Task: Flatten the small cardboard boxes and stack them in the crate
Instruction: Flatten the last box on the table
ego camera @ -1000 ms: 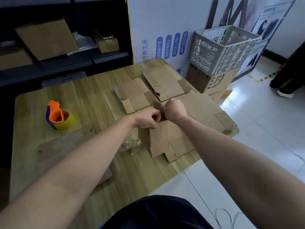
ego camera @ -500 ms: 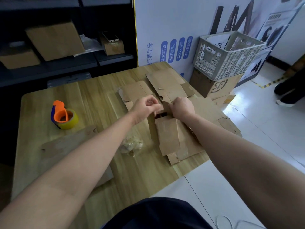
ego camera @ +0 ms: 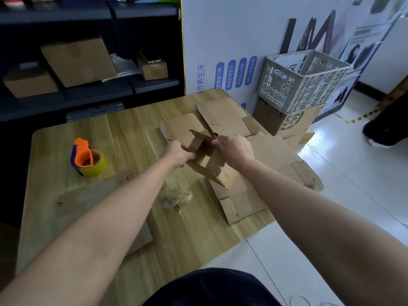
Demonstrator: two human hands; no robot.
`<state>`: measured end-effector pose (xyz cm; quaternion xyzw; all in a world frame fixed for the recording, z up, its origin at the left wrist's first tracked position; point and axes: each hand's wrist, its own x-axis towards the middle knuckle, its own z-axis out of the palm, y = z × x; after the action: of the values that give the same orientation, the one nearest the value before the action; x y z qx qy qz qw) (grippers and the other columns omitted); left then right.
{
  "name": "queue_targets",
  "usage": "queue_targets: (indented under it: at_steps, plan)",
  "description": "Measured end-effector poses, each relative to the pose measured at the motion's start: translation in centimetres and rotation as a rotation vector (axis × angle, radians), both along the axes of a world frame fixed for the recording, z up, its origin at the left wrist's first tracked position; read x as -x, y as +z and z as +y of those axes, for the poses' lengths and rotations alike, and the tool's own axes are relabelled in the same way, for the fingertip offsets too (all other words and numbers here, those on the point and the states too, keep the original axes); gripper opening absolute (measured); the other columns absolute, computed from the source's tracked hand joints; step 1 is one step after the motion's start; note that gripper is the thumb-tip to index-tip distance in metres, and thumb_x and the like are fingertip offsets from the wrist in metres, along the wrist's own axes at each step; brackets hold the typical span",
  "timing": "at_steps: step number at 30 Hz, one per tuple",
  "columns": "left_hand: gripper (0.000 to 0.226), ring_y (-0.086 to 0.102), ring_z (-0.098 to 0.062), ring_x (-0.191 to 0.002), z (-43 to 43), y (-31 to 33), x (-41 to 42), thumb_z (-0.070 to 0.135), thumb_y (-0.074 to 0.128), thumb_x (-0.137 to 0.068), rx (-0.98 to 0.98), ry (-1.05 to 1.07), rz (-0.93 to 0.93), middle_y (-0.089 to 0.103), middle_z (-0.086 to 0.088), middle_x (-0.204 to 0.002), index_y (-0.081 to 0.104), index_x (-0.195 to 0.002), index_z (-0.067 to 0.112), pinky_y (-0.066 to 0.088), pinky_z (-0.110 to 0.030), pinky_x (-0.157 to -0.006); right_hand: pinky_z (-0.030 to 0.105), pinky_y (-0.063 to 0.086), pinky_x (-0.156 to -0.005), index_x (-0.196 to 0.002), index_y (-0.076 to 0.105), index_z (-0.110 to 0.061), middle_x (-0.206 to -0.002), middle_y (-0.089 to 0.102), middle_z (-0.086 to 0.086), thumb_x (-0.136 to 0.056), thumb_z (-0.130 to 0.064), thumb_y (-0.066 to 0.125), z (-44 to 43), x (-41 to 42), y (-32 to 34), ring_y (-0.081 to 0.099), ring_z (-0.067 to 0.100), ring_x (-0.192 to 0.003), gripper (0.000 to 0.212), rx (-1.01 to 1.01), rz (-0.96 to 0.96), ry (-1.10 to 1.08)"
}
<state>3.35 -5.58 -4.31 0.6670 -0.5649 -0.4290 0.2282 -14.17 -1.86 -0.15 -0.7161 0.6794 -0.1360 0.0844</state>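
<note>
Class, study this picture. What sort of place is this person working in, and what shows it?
Probably a packing or storage room: cardboard boxes on dark shelving, a tape dispenser on the wooden table, and a plastic crate atop a shipping carton.

I see a plain brown cardboard box, a pale wood-grain table; at nine o'clock an orange tape dispenser with a yellow roll; at two o'clock an off-white, lattice-patterned crate.

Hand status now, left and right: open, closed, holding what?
Left hand: grips the half-folded small brown cardboard box.
Right hand: grips the same box.
</note>
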Motion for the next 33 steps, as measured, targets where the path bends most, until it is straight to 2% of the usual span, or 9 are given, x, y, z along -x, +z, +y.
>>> queue_targets:
  at_steps: [4, 7, 10, 15, 20, 23, 27, 30, 33]
  plan:
    - [0.024, 0.064, -0.031, -0.088, 0.8, -1.0, 0.2, 0.013, 0.053, -0.092, 0.126, 0.155, 0.239, 0.061, -0.014, -0.117, 0.066, -0.087, -0.007, 0.057, -0.026, -0.053, 0.039, 0.054, -0.076, -0.096, 0.068, -0.013, -0.085, 0.065, 0.004, -0.098, -0.043, 0.045, 0.3, 0.6, -0.6, 0.062, 0.022, -0.080, 0.038, 0.028, -0.189, -0.093]
    - [0.028, 0.066, -0.027, -0.083, 1.4, -1.7, 0.8, 0.015, 0.047, -0.098, 0.147, 0.257, 0.309, 0.066, -0.015, -0.097, 0.065, -0.085, -0.003, 0.060, -0.029, -0.061, 0.038, 0.055, -0.080, -0.111, 0.062, -0.016, -0.098, 0.065, 0.001, -0.087, -0.050, 0.061, 0.6, 0.5, -1.4, 0.063, 0.020, -0.090, 0.042, -0.018, -0.370, -0.180]
    - [0.025, 0.066, -0.028, -0.082, 1.5, -1.6, 1.3, 0.017, 0.045, -0.099, 0.168, 0.337, 0.399, 0.065, -0.014, -0.092, 0.063, -0.089, 0.002, 0.060, -0.034, -0.066, 0.043, 0.050, -0.092, -0.128, 0.041, -0.014, -0.123, 0.051, 0.006, -0.069, -0.052, 0.078, 0.6, -0.1, -1.8, 0.051, 0.024, -0.112, 0.079, -0.091, -0.501, -0.390]
    - [0.030, 0.064, -0.030, -0.091, 1.4, -2.3, 1.9, 0.018, 0.047, -0.098, 0.178, 0.392, 0.454, 0.063, -0.003, -0.085, 0.057, -0.070, 0.025, 0.055, -0.047, -0.086, 0.027, 0.052, -0.059, -0.113, 0.045, -0.013, -0.098, 0.057, 0.005, -0.078, -0.026, 0.073, 0.6, -0.3, -1.1, 0.060, 0.017, -0.083, 0.047, -0.257, -0.754, -0.429]
    - [0.023, 0.061, -0.028, -0.103, 1.0, -2.6, 2.4, 0.016, 0.043, -0.100, 0.063, 0.567, 0.591, 0.063, -0.008, -0.104, 0.063, -0.105, 0.007, 0.051, -0.046, -0.094, 0.031, 0.051, -0.085, -0.113, 0.067, -0.012, -0.106, 0.060, 0.002, -0.087, 0.001, 0.049, 1.4, -0.8, -0.6, 0.056, 0.019, -0.102, 0.034, -0.465, -0.656, -0.131]
    - [0.024, 0.061, -0.025, -0.088, 1.1, -2.6, 2.7, 0.010, 0.044, -0.097, 0.023, 0.616, 0.668, 0.066, -0.008, -0.091, 0.062, -0.081, 0.010, 0.054, -0.041, -0.087, 0.031, 0.047, -0.094, -0.112, 0.069, -0.014, -0.109, 0.063, -0.002, -0.090, -0.007, 0.054, 1.8, -1.2, -1.2, 0.057, 0.012, -0.102, 0.027, -0.572, -0.674, -0.006]
    - [0.028, 0.062, -0.023, -0.072, 1.2, -2.6, 2.0, 0.000, 0.042, -0.093, -0.114, 0.643, 0.815, 0.065, -0.006, -0.079, 0.062, -0.079, 0.013, 0.054, -0.033, -0.063, 0.037, 0.045, -0.096, -0.128, 0.054, -0.013, -0.124, 0.059, 0.006, -0.093, -0.029, 0.054, 1.2, 0.5, -2.1, 0.054, 0.020, -0.111, 0.039, -0.260, -0.587, -0.258]
    - [0.031, 0.062, -0.027, -0.072, 1.3, -2.8, 1.6, -0.008, 0.037, -0.090, -0.194, 0.612, 0.834, 0.066, -0.014, -0.093, 0.063, -0.097, 0.006, 0.054, -0.034, -0.060, 0.045, 0.038, -0.105, -0.144, 0.030, -0.012, -0.142, 0.039, 0.012, -0.089, -0.045, 0.058, 1.2, 2.5, -2.8, 0.041, 0.030, -0.128, 0.070, -0.359, -0.472, -0.383]
    - [0.022, 0.065, -0.028, -0.081, 2.2, -3.1, 1.8, 0.010, 0.042, -0.097, -0.264, 0.537, 0.794, 0.066, -0.016, -0.110, 0.062, -0.104, 0.005, 0.057, -0.039, -0.068, 0.035, 0.043, -0.093, -0.144, 0.032, -0.008, -0.138, 0.045, 0.011, -0.084, -0.042, 0.068, 1.8, 3.5, -3.4, 0.048, 0.029, -0.122, 0.077, -0.466, -0.548, -0.421]
